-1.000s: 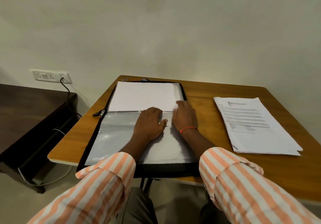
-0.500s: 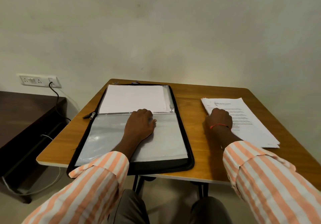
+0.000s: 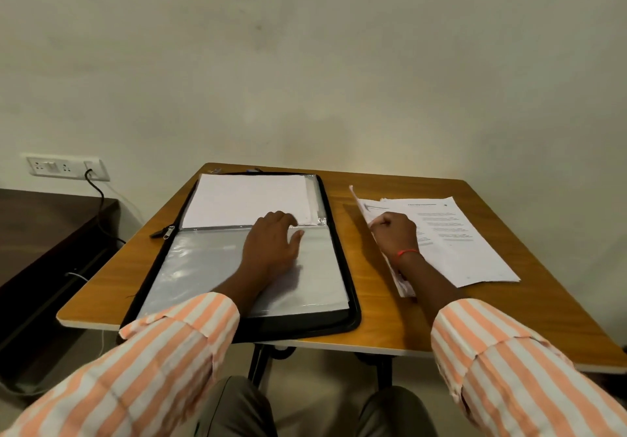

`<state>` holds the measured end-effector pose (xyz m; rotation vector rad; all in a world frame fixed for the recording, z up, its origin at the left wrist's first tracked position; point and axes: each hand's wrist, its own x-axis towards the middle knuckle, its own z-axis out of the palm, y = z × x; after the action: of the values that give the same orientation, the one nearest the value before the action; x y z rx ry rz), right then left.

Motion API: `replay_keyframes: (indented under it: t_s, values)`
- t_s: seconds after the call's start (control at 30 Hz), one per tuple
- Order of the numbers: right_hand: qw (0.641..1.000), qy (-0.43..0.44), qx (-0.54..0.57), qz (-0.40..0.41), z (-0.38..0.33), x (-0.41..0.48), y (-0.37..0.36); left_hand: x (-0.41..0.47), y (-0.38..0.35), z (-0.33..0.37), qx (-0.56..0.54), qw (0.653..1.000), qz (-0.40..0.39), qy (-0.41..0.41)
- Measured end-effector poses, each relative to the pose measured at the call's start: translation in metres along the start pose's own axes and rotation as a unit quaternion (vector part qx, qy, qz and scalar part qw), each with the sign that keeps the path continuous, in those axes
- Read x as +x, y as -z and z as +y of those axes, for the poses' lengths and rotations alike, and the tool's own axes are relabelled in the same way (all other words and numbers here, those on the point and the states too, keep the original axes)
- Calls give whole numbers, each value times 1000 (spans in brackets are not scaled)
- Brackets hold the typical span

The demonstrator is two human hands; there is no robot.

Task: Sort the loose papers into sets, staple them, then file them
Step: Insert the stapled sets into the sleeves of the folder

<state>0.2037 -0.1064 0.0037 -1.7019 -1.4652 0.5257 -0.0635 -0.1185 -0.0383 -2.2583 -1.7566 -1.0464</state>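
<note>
Filing step, I judge. My left hand (image 3: 271,246) lies flat, fingers loosely spread, on the folder (image 3: 353,314), open along the left side of the desk (image 3: 373,333). My right hand (image 3: 393,234) pinches the papers (image 3: 458,243) by their left edge, mid-right. Next I must carry one set across.

I am resting my left hand (image 3: 274,245) palm-down, fingers relaxed; my right hand (image 3: 395,236) is pinching paper sheets (image 3: 366,206) with curled fingers, both sleeved forearms extending forward.
</note>
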Motion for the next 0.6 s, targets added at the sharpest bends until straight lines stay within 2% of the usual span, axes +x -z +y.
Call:
replay_keyframes:
  t_s: [0.07, 0.1, 0.2, 0.23, 0.27, 0.37, 0.43, 0.5, 0.6]
  values:
    - [999, 21, 41, -21, -13, -10, -6, 7, -4, 33, -139, 987, -33, 78]
    - [998, 27, 52, -29, -18, -13, -11, 12, -9, 48, -219, 965, -62, 131]
    - [991, 20, 101, -84, -24, -24, -27, 23, -21, 81, -418, 842, -140, 310]
    - [987, 18, 114, -107, -25, -27, -30, 25, -25, 85, -442, 817, -152, 338]
    - [986, 26, 115, -118, -23, -29, -32, 25, -27, 86, -451, 806, -156, 351]
    - [992, 32, 91, -86, -12, -30, -30, 21, -33, 83, -441, 807, -139, 367]
    - [998, 17, 61, -26, -1, -27, -23, 17, -35, 83, -408, 832, -143, 347]
    - [999, 8, -8, 32, 9, -23, -16, 15, -36, 85, -383, 852, -138, 328]
    - [990, -4, -131, 48, 22, -16, -5, 13, -37, 85, -406, 842, -108, 340]
